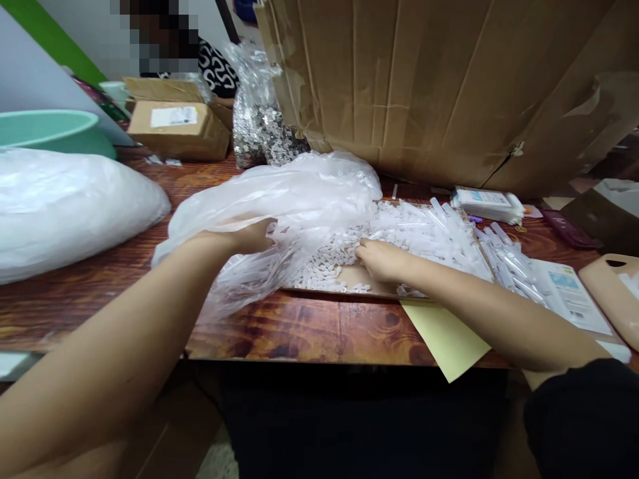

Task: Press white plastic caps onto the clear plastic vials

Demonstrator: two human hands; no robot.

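near: front edge of the bench (279, 332); a yellow sheet (446, 336) pokes out from under the shallow cardboard tray (339, 293) near its front right corner and overhangs the bench edge; the tray lies along that edge.

in tray: small white pieces (332, 256), loose and heaped, running back from the front edge; brown cardboard shows at the front, by the right hand (382, 259); that hand is closed, fingertips drawn together at the pieces, no held piece showing between them; white tubes (439, 226) lie jumbled toward the tray's right edge.

left side: the thin plastic bag (279, 186) slumps over the tray's left edge; the left hand (254, 236) is at its folds, partly behind film, so i cannot fairly tell whether it grips.

progress, judged: part-way at most; many pieces lie loose, in no rows or counted lots; what has been done cannot be counted; the pieces in the heap are what is left to handle.

far: clear tubes (512, 263) beyond the tray's right edge; packets (482, 199) behind them; bag of metallic parts (259, 133) and carton (172, 126) toward the back edge.
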